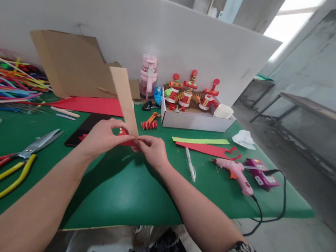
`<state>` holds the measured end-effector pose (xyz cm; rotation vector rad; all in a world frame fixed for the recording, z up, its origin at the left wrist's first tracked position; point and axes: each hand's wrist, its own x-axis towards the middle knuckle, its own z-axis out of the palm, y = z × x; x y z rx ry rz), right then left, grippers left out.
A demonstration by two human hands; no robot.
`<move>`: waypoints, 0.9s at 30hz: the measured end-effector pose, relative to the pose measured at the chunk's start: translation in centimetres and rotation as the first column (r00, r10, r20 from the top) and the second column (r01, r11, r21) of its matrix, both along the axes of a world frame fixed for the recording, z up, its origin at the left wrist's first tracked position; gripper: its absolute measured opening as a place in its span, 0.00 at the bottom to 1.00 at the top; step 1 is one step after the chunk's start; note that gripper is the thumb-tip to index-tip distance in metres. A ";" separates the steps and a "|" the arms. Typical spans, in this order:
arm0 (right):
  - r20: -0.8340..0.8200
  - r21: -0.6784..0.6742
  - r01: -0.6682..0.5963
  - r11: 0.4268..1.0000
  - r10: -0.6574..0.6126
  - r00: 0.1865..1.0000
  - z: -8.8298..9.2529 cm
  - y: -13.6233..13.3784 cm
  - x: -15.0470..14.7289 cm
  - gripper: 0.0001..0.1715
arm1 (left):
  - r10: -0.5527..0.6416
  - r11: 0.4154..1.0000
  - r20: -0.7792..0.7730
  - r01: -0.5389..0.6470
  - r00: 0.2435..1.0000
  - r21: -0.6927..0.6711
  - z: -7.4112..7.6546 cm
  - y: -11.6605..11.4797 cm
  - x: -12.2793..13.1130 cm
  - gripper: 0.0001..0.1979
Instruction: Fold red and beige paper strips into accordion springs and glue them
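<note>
Over the middle of the green table, my left hand (104,135) and my right hand (153,148) meet, both with fingers pinched. Between them is a small red paper piece (128,142), which both hold. A long tan paper strip (125,98) rises upright from my fingertips, leaning to the left. How the strip joins the red piece is hidden by my fingers. Behind my right hand lies a folded red and orange paper piece (149,124). A black flat object (79,133) with a red scrap on it is beside my left hand.
Large scissors (28,152) lie at left, near colourful pipe cleaners (9,79). A white box (196,123) of red figures stands behind. At right are green (200,140) and red strips (207,149), a pen (190,164) and a pink glue gun (236,173) with a cord.
</note>
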<state>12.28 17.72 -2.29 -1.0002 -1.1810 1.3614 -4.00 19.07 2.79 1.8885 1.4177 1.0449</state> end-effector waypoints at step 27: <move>-0.258 -0.197 -0.088 0.976 0.035 0.966 2.1 0.1 1.6 0.07 | -0.074 0.794 -0.410 0.302 0.909 0.528 -0.2 -0.3 0.8 0.13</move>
